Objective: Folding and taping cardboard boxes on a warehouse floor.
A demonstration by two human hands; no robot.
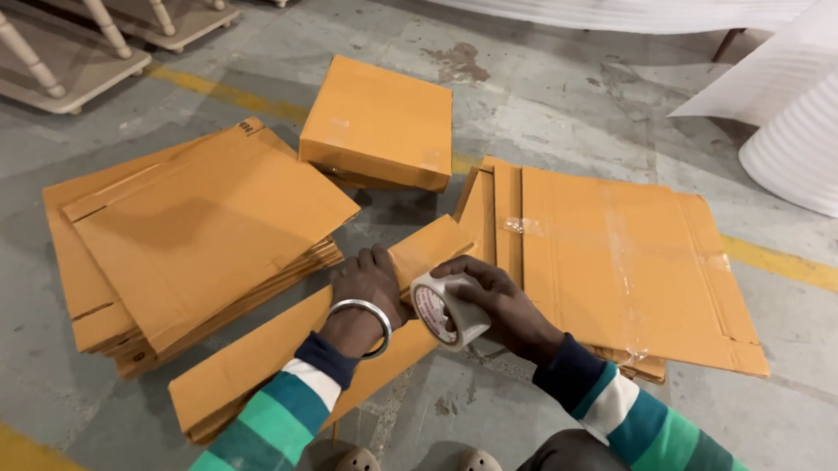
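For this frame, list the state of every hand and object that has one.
Left hand: pressed flat on the long folded cardboard piece.
Right hand: gripping the clear tape roll.
Orange cardboard box: closed, taped.
Stack of flattened cardboard sheets: lying flat.
Large flattened carton: flat, taped.

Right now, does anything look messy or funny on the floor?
Yes. The stack of flat cardboard sheets on the left is fanned out unevenly, its edges not lined up. A dark stain marks the concrete floor behind the folded box.

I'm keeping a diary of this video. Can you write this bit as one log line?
left hand pressing folded cardboard piece | right hand holding tape roll | cardboard stack at left | concrete floor
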